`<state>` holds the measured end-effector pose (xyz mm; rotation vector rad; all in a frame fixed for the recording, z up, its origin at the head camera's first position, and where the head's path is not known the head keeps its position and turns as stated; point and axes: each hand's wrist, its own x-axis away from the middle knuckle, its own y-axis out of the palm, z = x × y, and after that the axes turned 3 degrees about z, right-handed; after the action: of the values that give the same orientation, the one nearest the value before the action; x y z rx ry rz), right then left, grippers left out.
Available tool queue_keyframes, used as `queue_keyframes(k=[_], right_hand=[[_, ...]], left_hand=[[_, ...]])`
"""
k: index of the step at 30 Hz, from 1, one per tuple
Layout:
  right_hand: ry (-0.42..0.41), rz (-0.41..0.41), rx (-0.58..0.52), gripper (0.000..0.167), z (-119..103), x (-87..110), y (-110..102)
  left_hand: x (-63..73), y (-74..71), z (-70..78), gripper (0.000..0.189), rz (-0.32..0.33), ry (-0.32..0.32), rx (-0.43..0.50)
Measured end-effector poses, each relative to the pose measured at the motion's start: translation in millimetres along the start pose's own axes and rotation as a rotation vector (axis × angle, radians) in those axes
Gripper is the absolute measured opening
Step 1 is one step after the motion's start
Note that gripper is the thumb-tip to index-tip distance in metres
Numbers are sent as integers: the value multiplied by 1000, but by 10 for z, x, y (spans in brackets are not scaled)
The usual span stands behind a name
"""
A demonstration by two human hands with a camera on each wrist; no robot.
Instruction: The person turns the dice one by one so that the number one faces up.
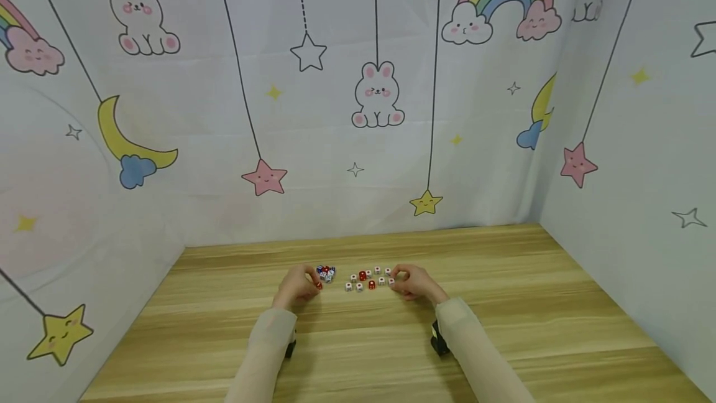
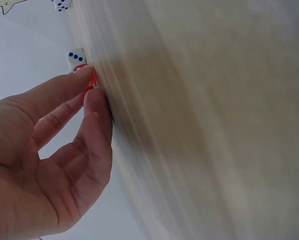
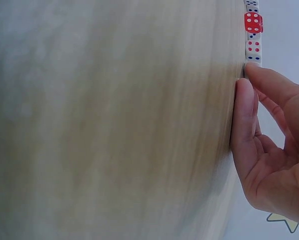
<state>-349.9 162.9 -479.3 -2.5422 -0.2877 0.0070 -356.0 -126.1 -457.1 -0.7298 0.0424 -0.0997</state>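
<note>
My left hand (image 1: 298,283) pinches a translucent red die (image 2: 93,80) between thumb and fingertips, low over the table. Just beyond it sits a tight cluster of dice, with a white die (image 1: 328,277) at its front and a blue die (image 1: 320,268) at the back. On the other side, my right hand (image 1: 415,281) pinches a white die (image 1: 391,282) at the right end of a loose spread, its fingers covering most of it in the right wrist view. Another white die (image 1: 388,272) lies right by those fingertips. A red die (image 3: 252,22) and white dice stand beyond.
Between the hands, several white dice and red dice, among them a red die (image 1: 371,285) and a white die (image 1: 349,287), lie in two loose rows on the wood-grain table (image 1: 358,341). A printed cloth backdrop (image 1: 324,210) rises behind the table and along both sides.
</note>
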Motion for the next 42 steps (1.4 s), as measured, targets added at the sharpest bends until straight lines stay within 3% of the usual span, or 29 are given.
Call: queue_keyframes(k=[28,42], right_hand=[[4,9,10,14,12,4,2],[-10,17,8,14,24,-3,7]], left_hand=[[-50,13,-5,13,18,-1,-97],[-51,-7,9,10,12,15,-100]])
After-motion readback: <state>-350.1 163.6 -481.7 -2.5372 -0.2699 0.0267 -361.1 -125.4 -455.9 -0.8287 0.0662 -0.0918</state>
